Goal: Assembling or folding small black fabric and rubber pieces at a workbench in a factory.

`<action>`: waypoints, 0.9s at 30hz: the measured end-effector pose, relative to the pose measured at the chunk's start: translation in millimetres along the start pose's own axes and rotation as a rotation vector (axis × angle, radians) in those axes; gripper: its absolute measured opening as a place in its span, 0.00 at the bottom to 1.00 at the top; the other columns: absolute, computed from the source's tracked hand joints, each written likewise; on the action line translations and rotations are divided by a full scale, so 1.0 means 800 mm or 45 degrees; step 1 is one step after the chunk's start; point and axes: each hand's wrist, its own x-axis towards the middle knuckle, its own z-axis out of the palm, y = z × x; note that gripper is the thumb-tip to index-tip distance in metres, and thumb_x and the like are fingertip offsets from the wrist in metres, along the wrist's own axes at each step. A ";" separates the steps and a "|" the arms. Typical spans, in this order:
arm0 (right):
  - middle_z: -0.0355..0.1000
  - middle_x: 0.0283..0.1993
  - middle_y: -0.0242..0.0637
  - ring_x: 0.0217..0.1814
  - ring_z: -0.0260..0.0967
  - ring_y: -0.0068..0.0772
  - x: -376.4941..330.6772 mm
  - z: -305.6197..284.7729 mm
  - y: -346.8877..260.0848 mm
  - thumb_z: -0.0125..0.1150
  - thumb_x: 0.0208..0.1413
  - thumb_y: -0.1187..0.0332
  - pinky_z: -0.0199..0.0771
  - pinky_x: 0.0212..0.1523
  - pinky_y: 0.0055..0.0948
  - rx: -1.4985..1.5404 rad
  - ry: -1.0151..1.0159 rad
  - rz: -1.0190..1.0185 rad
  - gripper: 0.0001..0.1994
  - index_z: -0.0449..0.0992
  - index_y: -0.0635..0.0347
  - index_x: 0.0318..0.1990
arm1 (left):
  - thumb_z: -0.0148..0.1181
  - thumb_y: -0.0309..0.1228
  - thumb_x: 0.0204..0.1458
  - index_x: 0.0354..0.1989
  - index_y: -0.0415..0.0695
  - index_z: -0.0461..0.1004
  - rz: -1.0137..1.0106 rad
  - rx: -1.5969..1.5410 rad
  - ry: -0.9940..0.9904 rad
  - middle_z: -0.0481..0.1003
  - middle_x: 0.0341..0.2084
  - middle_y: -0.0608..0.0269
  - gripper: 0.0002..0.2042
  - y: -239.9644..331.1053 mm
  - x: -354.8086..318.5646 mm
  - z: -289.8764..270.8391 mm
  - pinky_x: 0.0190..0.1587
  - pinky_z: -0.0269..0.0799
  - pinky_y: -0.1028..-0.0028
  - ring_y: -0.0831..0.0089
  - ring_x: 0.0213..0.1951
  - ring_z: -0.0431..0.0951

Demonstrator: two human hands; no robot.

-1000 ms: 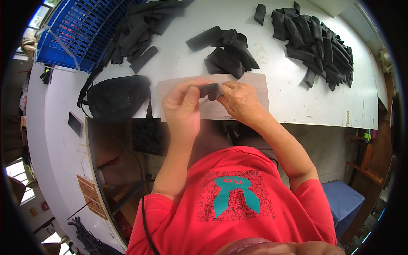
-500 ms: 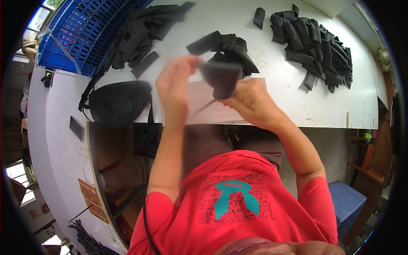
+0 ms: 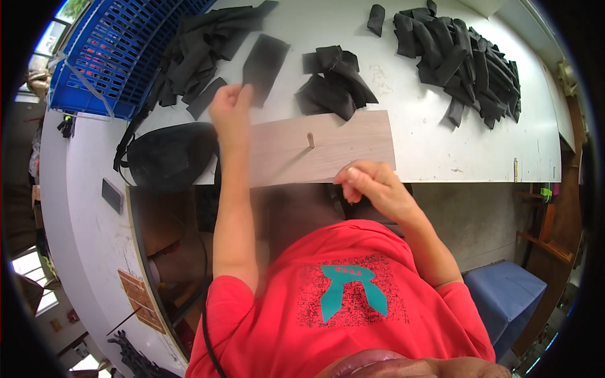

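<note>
My left hand [image 3: 232, 113] pinches the near edge of a flat black fabric piece [image 3: 267, 66], which lies over the white table between two heaps. Near the front edge of a wooden board [image 3: 359, 135], my right hand [image 3: 373, 184] has its fingers curled in, with nothing visible in them. A short peg [image 3: 311, 140] stands up from the board. Just beyond the board is a small pile of black fabric pieces [image 3: 340, 82]. To the left of my left hand lies a larger heap of black strips [image 3: 195, 60].
A big heap of black pieces [image 3: 463, 60] lies at the far right, with a single piece [image 3: 376, 20] beside it. A blue plastic basket [image 3: 120, 57] is at the far left. A black bag [image 3: 171, 154] and a phone-like slab [image 3: 112, 196] lie at the left.
My hands have parted. The black piece that was between them over the board has moved left and away in my left hand; my right hand has come back toward me. The peg now shows.
</note>
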 end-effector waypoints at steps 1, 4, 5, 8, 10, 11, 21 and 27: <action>0.66 0.25 0.32 0.28 0.62 0.20 0.001 0.018 -0.002 0.50 0.57 0.63 0.66 0.31 0.20 0.006 -0.070 0.108 0.15 0.71 0.70 0.37 | 0.57 0.21 0.46 0.30 0.38 0.70 -0.227 -0.406 0.016 0.73 0.25 0.64 0.04 0.028 -0.031 -0.017 0.32 0.66 0.78 0.77 0.28 0.72; 0.66 0.29 0.32 0.31 0.62 0.20 0.018 0.058 0.008 0.55 0.54 0.63 0.66 0.33 0.20 -0.046 -0.139 -0.049 0.15 0.70 0.70 0.41 | 0.55 0.16 0.46 0.36 0.38 0.67 -0.347 -0.637 -0.060 0.72 0.31 0.64 0.09 0.067 -0.113 -0.052 0.38 0.66 0.81 0.79 0.33 0.71; 0.67 0.28 0.34 0.30 0.64 0.21 0.024 0.069 0.012 0.57 0.53 0.63 0.66 0.31 0.20 -0.001 -0.039 -0.209 0.17 0.70 0.70 0.41 | 0.55 0.15 0.45 0.37 0.38 0.67 -0.386 -0.672 -0.077 0.72 0.33 0.63 0.11 0.072 -0.135 -0.055 0.40 0.65 0.81 0.79 0.35 0.71; 0.68 0.25 0.30 0.28 0.62 0.16 0.035 0.086 0.009 0.59 0.50 0.66 0.63 0.26 0.19 0.173 0.118 -0.244 0.13 0.71 0.70 0.37 | 0.56 0.14 0.42 0.37 0.38 0.66 -0.496 -0.623 -0.183 0.72 0.35 0.60 0.13 0.072 -0.183 -0.055 0.42 0.67 0.79 0.78 0.38 0.71; 0.66 0.22 0.24 0.25 0.57 0.12 0.035 0.081 0.002 0.59 0.49 0.71 0.60 0.24 0.17 0.122 0.191 -0.141 0.07 0.73 0.67 0.31 | 0.55 0.13 0.41 0.38 0.37 0.65 -0.519 -0.651 -0.189 0.72 0.35 0.59 0.14 0.075 -0.198 -0.047 0.41 0.67 0.79 0.77 0.37 0.71; 0.66 0.22 0.24 0.25 0.57 0.12 0.031 0.081 0.000 0.59 0.49 0.71 0.60 0.24 0.17 0.119 0.194 -0.135 0.07 0.73 0.67 0.31 | 0.55 0.13 0.41 0.38 0.37 0.65 -0.526 -0.654 -0.188 0.72 0.35 0.59 0.14 0.076 -0.200 -0.044 0.41 0.67 0.79 0.77 0.37 0.71; 0.62 0.17 0.36 0.16 0.60 0.32 0.021 0.059 0.024 0.65 0.40 0.74 0.59 0.18 0.28 -0.810 0.750 -0.681 0.07 0.71 0.65 0.22 | 0.56 0.22 0.49 0.36 0.36 0.67 -0.052 0.068 -0.154 0.71 0.27 0.63 0.08 0.078 -0.218 -0.006 0.34 0.64 0.84 0.81 0.28 0.68; 0.61 0.20 0.35 0.22 0.63 0.37 0.018 0.048 0.039 0.62 0.28 0.79 0.62 0.19 0.32 -1.143 0.778 -0.872 0.08 0.71 0.61 0.21 | 0.54 0.33 0.52 0.25 0.38 0.69 -0.459 -0.388 -0.338 0.70 0.19 0.65 0.10 0.116 -0.208 0.009 0.27 0.60 0.82 0.82 0.24 0.67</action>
